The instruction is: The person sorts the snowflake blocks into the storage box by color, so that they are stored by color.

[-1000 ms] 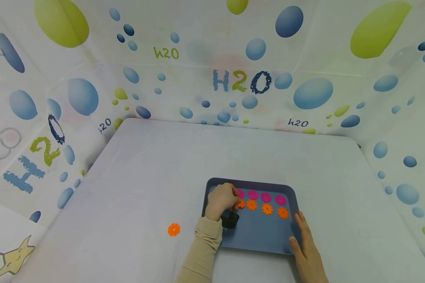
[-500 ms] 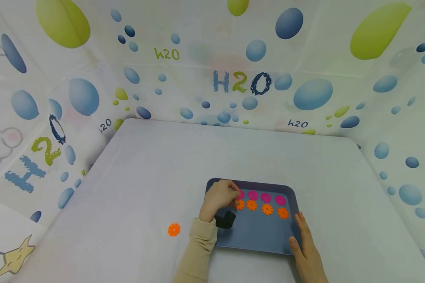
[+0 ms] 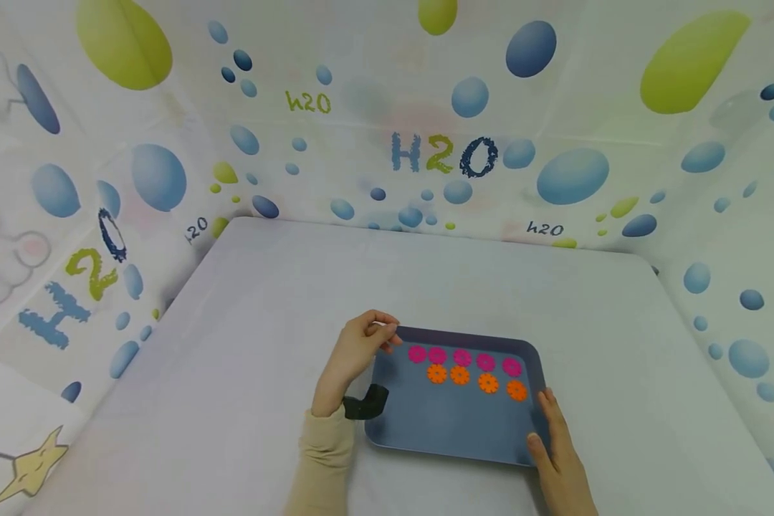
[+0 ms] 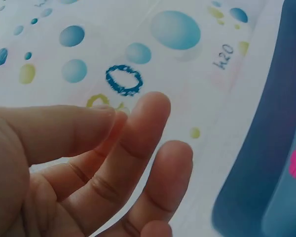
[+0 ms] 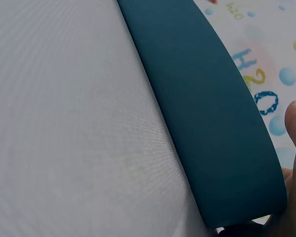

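My left hand [image 3: 355, 347] is over the back left corner of the grey-blue tray [image 3: 451, 430], its fingers loosely bent. In the left wrist view the thumb [image 4: 64, 129] lies close to the fingers and nothing shows between them. At the tray's right side my right hand [image 3: 560, 455] rests against the rim with straight fingers, the thumb near the front right corner. Inside the tray lie a back row of several pink notched discs [image 3: 462, 357] and, before it, a row of several orange notched discs [image 3: 460, 375].
A black wrist device [image 3: 366, 403] juts from my left wrist over the tray's left edge. White cloth covers the table [image 3: 251, 308]. Walls printed with bubbles [image 3: 572, 176] and lettering rise behind and at both sides.
My left hand has moved left and back from the discs, uncovering the left end of the pink row. The lone orange disc on the table is now hidden by my left arm. My right hand stays put.
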`<state>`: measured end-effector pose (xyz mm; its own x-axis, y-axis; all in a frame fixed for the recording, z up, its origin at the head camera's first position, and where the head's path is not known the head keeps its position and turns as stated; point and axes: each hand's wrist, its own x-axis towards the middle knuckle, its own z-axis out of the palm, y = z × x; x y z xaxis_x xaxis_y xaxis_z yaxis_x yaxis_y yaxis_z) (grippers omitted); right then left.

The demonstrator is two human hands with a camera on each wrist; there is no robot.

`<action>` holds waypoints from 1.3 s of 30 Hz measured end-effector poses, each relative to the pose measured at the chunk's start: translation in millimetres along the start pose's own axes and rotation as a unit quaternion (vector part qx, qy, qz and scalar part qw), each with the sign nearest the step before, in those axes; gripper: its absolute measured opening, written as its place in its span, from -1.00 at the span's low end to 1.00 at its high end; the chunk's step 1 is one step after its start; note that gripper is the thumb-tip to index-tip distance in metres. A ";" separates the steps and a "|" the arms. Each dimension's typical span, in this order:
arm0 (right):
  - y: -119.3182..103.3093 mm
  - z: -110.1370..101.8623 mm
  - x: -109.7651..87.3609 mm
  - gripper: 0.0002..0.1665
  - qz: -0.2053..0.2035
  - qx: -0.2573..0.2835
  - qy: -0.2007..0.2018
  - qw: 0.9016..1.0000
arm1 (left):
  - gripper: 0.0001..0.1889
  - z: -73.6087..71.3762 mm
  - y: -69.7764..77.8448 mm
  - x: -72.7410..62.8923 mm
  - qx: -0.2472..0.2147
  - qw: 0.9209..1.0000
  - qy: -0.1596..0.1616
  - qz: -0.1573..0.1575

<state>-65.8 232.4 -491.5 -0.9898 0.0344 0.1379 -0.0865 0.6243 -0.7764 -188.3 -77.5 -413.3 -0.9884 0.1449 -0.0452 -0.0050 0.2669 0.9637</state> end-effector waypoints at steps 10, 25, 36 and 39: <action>2.7 1.2 -1.6 -0.27 -0.006 -0.012 0.006 1.000 | -0.77 -26.4 -10.0 -23.9 0.045 0.996 0.069 -0.030; 2.0 0.1 -0.5 -0.27 -0.002 -0.005 0.001 1.000 | -0.57 -44.2 -43.4 -72.7 0.233 0.967 0.075 -0.070; 1.1 0.1 -0.1 -0.26 0.001 0.012 -0.006 1.000 | -0.42 -54.3 -54.7 -87.0 0.333 0.937 0.065 -0.086; 1.7 0.6 -0.3 -0.27 0.001 0.013 -0.004 1.000 | -0.38 -56.8 -54.8 -90.2 0.343 0.930 0.062 -0.118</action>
<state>-65.7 233.0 -493.2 -0.9909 0.0303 0.1311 -0.0864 0.6038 -0.7925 -107.4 -159.3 -447.1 -0.9821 -0.0948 -0.1625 -0.1685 0.8278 0.5351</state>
